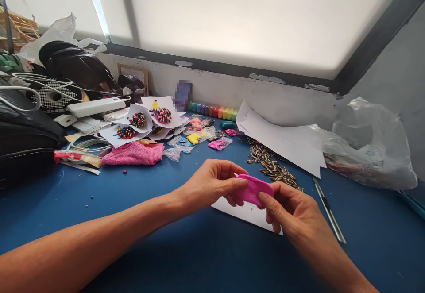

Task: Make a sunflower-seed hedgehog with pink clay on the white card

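Observation:
A flattened piece of bright pink modelling clay [251,188] is held up between both hands. My left hand [212,181] pinches its left end, thumb on the near face. My right hand [292,206] grips the right end the same way. Below the clay lies a white sheet of paper [245,217] with a small drawing, mostly hidden by the hands and clay. Sunflower seeds [277,169] are heaped just beyond my right hand. A utility knife [328,211] rests on the blue table to the right.
White papers [282,138] and a clear plastic bag [372,147] stand at the back right. Small clay packets [217,143], a pink cloth [133,153] and seed-covered clay figures [161,115] on paper are at the back left. A black bag [26,138] sits far left.

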`<state>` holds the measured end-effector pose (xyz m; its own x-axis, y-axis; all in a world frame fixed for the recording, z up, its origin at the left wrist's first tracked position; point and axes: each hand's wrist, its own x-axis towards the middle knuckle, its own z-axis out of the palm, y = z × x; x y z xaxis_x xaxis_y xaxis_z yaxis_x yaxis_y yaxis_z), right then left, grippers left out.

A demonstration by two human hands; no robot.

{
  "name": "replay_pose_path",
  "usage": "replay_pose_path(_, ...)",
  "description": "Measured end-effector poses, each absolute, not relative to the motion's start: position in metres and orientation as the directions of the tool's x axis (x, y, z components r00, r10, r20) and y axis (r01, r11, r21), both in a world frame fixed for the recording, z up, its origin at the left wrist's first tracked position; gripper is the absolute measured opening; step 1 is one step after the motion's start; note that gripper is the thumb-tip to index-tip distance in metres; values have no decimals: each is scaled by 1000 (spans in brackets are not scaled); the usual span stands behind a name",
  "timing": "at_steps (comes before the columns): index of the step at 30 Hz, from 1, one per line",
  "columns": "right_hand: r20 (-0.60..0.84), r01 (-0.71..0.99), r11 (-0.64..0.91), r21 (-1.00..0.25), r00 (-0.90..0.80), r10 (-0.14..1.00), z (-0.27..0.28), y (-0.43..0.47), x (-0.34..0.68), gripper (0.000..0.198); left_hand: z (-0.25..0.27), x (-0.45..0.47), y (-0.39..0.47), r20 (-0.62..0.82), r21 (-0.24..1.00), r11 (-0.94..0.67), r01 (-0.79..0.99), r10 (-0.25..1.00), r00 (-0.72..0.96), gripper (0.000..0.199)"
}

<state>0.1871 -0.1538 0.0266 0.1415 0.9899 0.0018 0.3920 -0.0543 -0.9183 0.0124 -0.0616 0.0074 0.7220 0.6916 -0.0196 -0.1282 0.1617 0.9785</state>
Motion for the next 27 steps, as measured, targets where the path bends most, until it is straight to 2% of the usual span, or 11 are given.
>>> replay_pose_path(5, 8, 375, -42, -926, 129, 992, 26, -154, 186, 45, 5, 12, -64, -33, 979, 173, -105, 647, 762, 34)
replay_pose_path(10, 79, 377, 26, -926, 127, 989, 25, -156, 185, 37, 4, 15, -71, -57, 975, 207, -83, 589, 806, 45)
replay_pose_path(21, 82, 410, 24, -912, 126, 989, 26, -156, 184, 33, 4, 15, -68, -12, 990, 115, -85, 663, 749, 34)
replay_pose_path(27, 95, 413, 25, -911, 151, 984, 26, -156, 183, 33, 2, 16, -72, -55, 966, 236, -102, 576, 816, 36)
